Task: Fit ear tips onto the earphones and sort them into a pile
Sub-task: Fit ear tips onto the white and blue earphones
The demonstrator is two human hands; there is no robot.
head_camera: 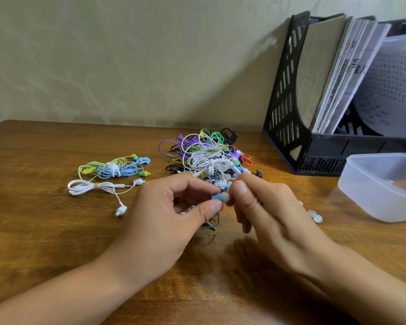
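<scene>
My left hand [174,207] pinches a blue earbud [217,196] between thumb and forefinger. My right hand [265,205] pinches a white ear tip [225,196] held against that earbud. The earbud's grey-blue cable [210,227] hangs under my hands onto the table. Behind my hands lies a tangled heap of earphones [206,153] in several colours. To the left sit three bundled earphones: white [92,186], blue [117,171] and yellow-green [92,165]. Loose white ear tips [315,216] lie right of my right hand.
A clear plastic box [382,184] stands at the right on the wooden table [45,231]. Behind it a black file rack [288,95] holds papers and books against the wall.
</scene>
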